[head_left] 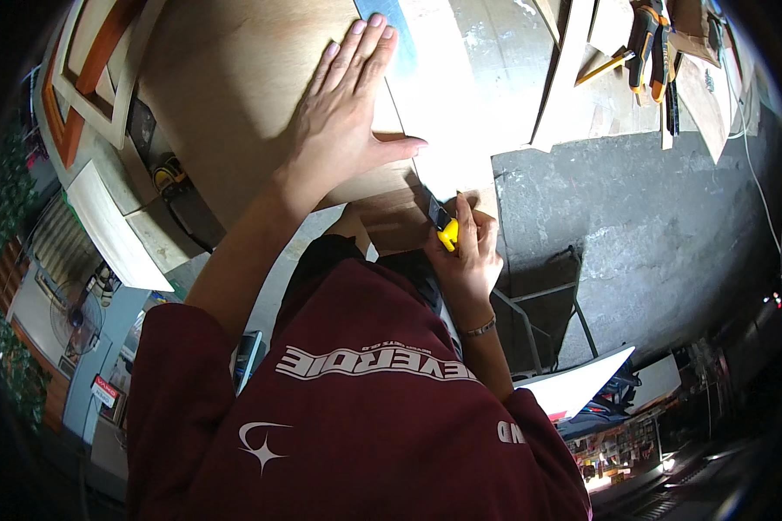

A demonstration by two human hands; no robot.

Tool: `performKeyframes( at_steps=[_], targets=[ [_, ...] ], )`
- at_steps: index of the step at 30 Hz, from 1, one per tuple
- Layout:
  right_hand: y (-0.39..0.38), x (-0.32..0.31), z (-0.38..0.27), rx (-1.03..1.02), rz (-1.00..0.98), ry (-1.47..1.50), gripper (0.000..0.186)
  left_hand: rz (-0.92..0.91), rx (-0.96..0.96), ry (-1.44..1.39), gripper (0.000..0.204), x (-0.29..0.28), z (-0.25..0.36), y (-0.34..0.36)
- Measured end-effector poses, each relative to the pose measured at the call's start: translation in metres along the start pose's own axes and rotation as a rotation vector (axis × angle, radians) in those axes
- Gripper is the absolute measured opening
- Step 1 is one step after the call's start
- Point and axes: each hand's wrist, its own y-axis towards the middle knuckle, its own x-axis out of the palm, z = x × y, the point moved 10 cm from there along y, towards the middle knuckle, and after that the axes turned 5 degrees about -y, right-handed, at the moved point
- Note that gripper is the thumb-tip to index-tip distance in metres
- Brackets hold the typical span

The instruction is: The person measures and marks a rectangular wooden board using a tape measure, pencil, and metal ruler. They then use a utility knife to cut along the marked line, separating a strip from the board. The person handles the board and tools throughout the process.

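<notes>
My left hand (pixel 343 117) lies flat with its fingers stretched over a sheet of plywood (pixel 226 87). Its fingertips press on a metal straightedge (pixel 406 43), which runs down the sheet toward me and is partly lost in glare. Close to the sheet's near edge, my right hand (pixel 471 252) grips a yellow and black utility knife (pixel 447 234). The knife's dark front end points up along the line of the straightedge. Whether its blade touches the wood cannot be made out.
Wooden frames (pixel 117 78) and a yellow-black tape measure (pixel 169 176) sit at the left. Orange-and-black handled pliers (pixel 645 43), a yellow pencil (pixel 606 68) and wood strips (pixel 565 74) lie at the far right. A metal-legged stand (pixel 539 308) is on the floor at right.
</notes>
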Motion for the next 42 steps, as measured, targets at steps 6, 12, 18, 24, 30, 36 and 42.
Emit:
performKeyframes(
  at_steps=[6,12,18,24,30,36,42],
  targets=[
    [0.005,-0.008,0.008,0.022,-0.040,0.002,0.062,-0.099,-0.132,0.096,0.133,0.007,0.001,-0.001],
    [0.065,-0.043,-0.040,-0.075,-0.031,0.120,0.050,-0.194,-0.283,0.151,0.131,0.012,0.009,0.002],
    [0.121,-0.027,-0.069,-0.136,-0.077,0.055,0.044,-0.210,-0.297,0.138,0.131,0.011,0.006,0.001],
    [0.141,-0.008,-0.068,-0.077,-0.157,-0.040,0.042,-0.245,-0.312,0.103,0.124,0.012,0.006,0.000],
    [0.146,-0.016,-0.080,-0.140,0.003,-0.072,0.035,-0.205,-0.300,0.069,0.117,0.011,0.005,-0.001],
    [0.148,-0.016,-0.080,-0.123,-0.023,-0.100,0.034,-0.177,-0.285,0.062,0.114,0.010,0.005,-0.001],
    [0.148,-0.018,-0.082,-0.142,-0.020,-0.097,0.033,-0.141,-0.265,0.036,0.110,0.007,0.007,-0.001]
  ],
)
